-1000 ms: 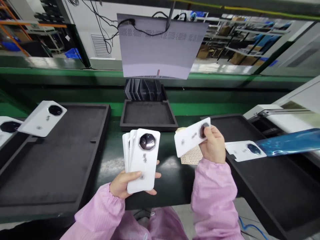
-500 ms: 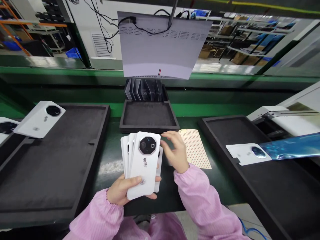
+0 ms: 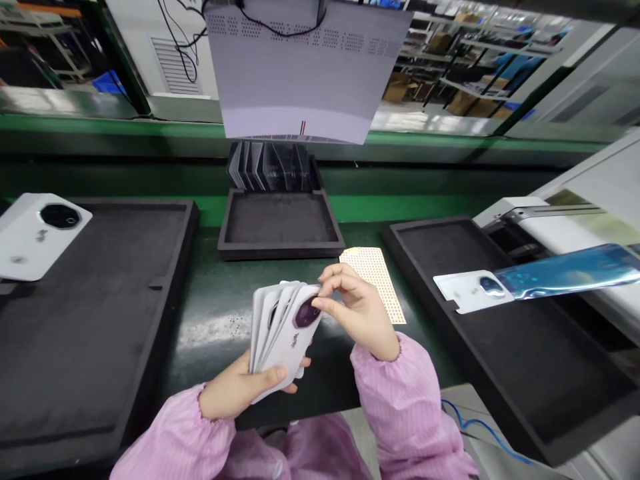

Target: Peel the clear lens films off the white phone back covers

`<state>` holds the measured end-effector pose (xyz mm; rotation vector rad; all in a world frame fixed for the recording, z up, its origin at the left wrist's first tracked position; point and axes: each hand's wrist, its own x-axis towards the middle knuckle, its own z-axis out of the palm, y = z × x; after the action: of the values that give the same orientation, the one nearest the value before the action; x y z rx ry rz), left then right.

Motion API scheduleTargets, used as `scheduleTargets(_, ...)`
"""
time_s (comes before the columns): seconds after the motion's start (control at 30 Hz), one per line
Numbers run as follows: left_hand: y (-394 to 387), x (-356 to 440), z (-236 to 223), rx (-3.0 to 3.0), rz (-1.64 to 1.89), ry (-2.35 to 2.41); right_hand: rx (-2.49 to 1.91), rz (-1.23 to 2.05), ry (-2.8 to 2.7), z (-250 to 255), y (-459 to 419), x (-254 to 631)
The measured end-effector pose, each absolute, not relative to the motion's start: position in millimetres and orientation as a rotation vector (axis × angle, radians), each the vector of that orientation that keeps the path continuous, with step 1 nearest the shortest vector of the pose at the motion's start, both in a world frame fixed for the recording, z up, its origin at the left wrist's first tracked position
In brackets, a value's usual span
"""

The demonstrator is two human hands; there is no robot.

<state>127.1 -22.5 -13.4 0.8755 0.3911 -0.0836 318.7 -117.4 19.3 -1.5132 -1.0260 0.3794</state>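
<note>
A fanned stack of white phone back covers (image 3: 290, 340) is in my left hand (image 3: 243, 387), its thumb across the front cover and fingers behind. The front cover carries a dark round camera area and small dark lettering, and it is tilted. My right hand (image 3: 357, 307) pinches that cover's top right corner between thumb and fingers, by the camera area. How many covers are in the stack is hard to see. Right of the hands, a cream sheet of small red dots (image 3: 377, 277) lies on the dark green table (image 3: 215, 300).
A large black foam tray (image 3: 75, 347) is at left, with a white phone back cover (image 3: 43, 233) at its edge. A smaller black tray (image 3: 280, 217) and upright dark panels (image 3: 270, 167) stand behind. The right tray (image 3: 530, 373) holds a white cover (image 3: 467, 290) with blue film (image 3: 570, 270).
My right fingers have closed on the front cover's top right corner. The stack has tilted and fanned differently in my left hand. The camera view has shifted.
</note>
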Motion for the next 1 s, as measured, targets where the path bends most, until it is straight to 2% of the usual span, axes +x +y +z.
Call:
scheduleTargets(0.13,-22.1,130.3,-10.6,0.714,-0.073,0.443,-1.579,-0.133,-1.224,17.2,-116.6,309.2)
scheduleTargets(0.2,-20.2,130.3,-11.5,0.614,-0.061,0.423,-1.469,-0.275,-1.475,19.0,-116.6,300.2)
scheduleTargets(0.3,-16.4,128.0,-14.9,0.514,0.017,0.381,-1.121,-0.016,-1.789,26.4,-120.8,290.1)
scheduleTargets(0.4,-14.1,125.3,-15.2,0.486,0.052,0.332,-0.854,0.3,-1.633,29.5,-128.2,290.7)
scheduleTargets(0.47,-13.7,124.3,-12.9,0.484,0.032,0.292,-0.833,0.411,-1.419,26.6,-132.6,295.9)
scheduleTargets(0.63,-13.9,125.5,-6.5,0.474,0.011,0.253,-0.911,0.494,-1.086,20.1,-136.8,307.6)
scheduleTargets(1.0,-13.5,128.3,-5.4,0.453,0.0,0.275,-1.102,0.433,-0.718,14.9,-131.3,319.2)
